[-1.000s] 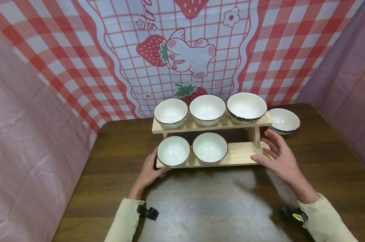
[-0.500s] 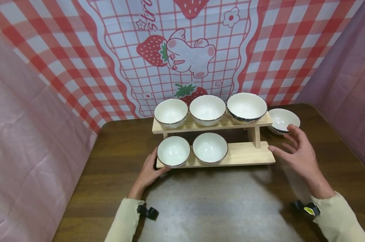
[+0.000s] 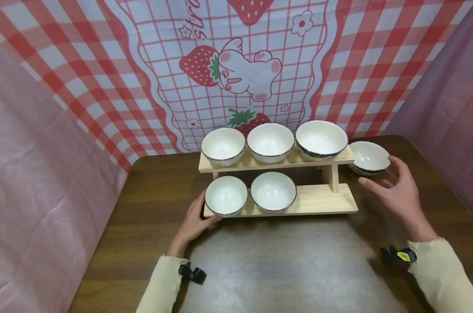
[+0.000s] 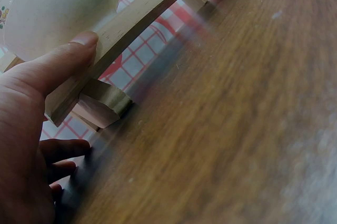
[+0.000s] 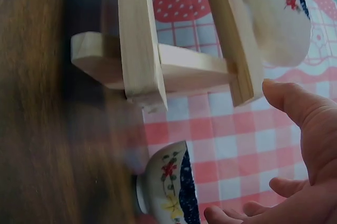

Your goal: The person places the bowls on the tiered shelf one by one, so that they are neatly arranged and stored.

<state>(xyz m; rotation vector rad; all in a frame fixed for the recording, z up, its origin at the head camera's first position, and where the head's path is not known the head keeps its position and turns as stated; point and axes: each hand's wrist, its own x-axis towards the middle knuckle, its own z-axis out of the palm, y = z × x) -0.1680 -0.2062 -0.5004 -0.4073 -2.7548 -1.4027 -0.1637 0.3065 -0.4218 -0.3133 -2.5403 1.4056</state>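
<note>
In the head view, my left hand rests at the left end of a two-tier wooden rack. Its thumb lies along the front edge, beside the lower left white bowl; the left wrist view shows other fingers loose below the board. My right hand is spread beside a bowl on the table, right of the rack. Its index fingertip is near that bowl's rim; contact is unclear. The right wrist view shows the bowl's flowers and dark blue rim band. Another bowl sits on the lower tier.
The upper tier carries a left bowl, a middle bowl and a dark-patterned right bowl. Behind the brown table hangs a red-and-white checked cloth. Pink drapes flank both sides.
My right hand has moved right, from the rack's right end to the bowl on the table. The left hand stays in place, and the bowls have not moved.
</note>
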